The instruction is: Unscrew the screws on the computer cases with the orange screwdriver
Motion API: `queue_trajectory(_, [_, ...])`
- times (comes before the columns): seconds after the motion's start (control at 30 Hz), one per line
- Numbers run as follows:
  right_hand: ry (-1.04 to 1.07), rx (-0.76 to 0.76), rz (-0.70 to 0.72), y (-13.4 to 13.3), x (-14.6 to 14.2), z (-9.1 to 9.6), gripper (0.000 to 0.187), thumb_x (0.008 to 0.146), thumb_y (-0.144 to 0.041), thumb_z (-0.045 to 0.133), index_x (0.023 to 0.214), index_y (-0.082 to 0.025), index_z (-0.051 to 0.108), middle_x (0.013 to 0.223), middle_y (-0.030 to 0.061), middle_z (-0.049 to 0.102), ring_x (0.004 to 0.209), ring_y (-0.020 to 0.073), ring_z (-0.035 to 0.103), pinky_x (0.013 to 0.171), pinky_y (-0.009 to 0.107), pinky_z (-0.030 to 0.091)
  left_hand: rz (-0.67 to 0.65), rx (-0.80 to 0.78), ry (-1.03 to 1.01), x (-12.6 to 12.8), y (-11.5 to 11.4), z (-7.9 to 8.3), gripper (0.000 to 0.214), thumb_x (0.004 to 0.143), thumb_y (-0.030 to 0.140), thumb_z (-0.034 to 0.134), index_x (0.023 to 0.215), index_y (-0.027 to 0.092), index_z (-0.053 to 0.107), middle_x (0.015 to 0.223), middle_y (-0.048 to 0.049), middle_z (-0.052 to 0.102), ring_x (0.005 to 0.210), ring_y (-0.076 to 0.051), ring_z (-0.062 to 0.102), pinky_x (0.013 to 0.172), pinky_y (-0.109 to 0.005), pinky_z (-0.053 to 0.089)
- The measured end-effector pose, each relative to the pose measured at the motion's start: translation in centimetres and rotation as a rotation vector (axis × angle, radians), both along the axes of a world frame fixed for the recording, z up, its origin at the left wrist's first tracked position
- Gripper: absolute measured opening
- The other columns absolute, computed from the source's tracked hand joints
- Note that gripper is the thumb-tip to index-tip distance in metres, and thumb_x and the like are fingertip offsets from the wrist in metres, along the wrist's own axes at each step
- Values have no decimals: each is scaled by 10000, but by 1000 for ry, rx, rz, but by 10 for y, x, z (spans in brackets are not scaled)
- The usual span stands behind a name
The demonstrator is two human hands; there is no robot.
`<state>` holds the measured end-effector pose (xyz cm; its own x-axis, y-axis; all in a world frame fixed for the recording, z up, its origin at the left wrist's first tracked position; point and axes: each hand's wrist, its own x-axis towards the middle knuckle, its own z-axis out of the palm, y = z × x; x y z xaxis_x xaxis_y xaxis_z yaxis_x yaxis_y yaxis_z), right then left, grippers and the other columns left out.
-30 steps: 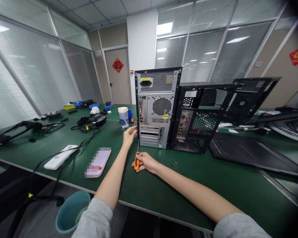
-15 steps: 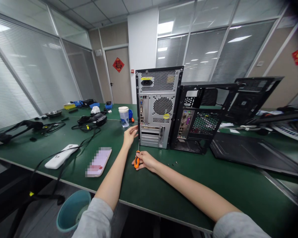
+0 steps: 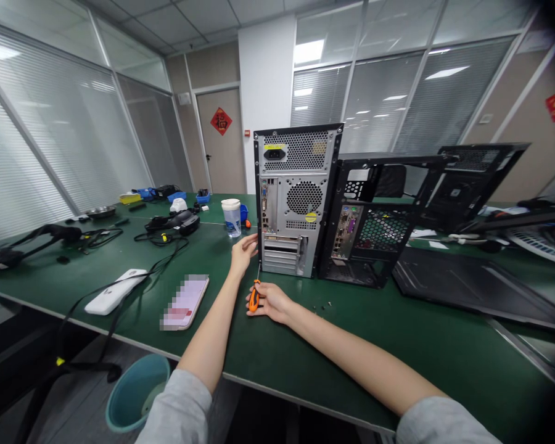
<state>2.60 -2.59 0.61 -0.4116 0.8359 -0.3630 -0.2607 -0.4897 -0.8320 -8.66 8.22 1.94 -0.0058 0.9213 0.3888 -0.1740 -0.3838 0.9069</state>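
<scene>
Head view: worn on the person's head, looking forward and down, with the bench [image 3: 282,361] seen from above its near edge.
Computer tower [image 3: 296,200]: rear panel towards the lens, nearly square on, right of centre, middle ground.
Grey sleeves [image 3: 176,407]: nearest, cut off by the bottom edge.
Door [image 3: 224,157]: far back, ceiling [image 3: 203,18] above (a generously wide lens).
</scene>
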Motion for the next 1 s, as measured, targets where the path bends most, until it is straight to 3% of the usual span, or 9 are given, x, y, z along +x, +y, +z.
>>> queue_trajectory(0.3, [50,-128,-69,-5,-8,10,230,977,-242,287,876,-166,479,611,18,604,489,132,570,541,290,462,2,4,0,0,1,-1,482,683,392,715,1099,159,645,1167,-131,658,1114,-256,599,821,-345,525])
queue_trajectory(0.47, [14,-202,-91,-5,-12,13,274,980,-295,291,801,-165,453,562,33,579,444,126,516,475,255,415,2,8,2,0,2,-2,496,683,407,722,1105,159,645,1180,-136,651,1121,-263,595,826,-352,528])
queue_trajectory(0.73, [14,-175,-176,-11,-18,16,180,928,-256,485,779,-172,431,507,3,550,414,94,473,448,220,397,1,9,2,-2,6,-5,545,673,428,734,1132,150,637,1192,-151,644,1128,-278,592,842,-372,527])
queue_trajectory(1.0, [86,-158,-191,-10,-15,27,154,925,-152,457,771,-144,460,528,10,557,460,113,536,463,243,450,10,6,11,-2,8,-7,541,677,419,737,1139,150,655,1198,-146,641,1144,-297,581,879,-429,517])
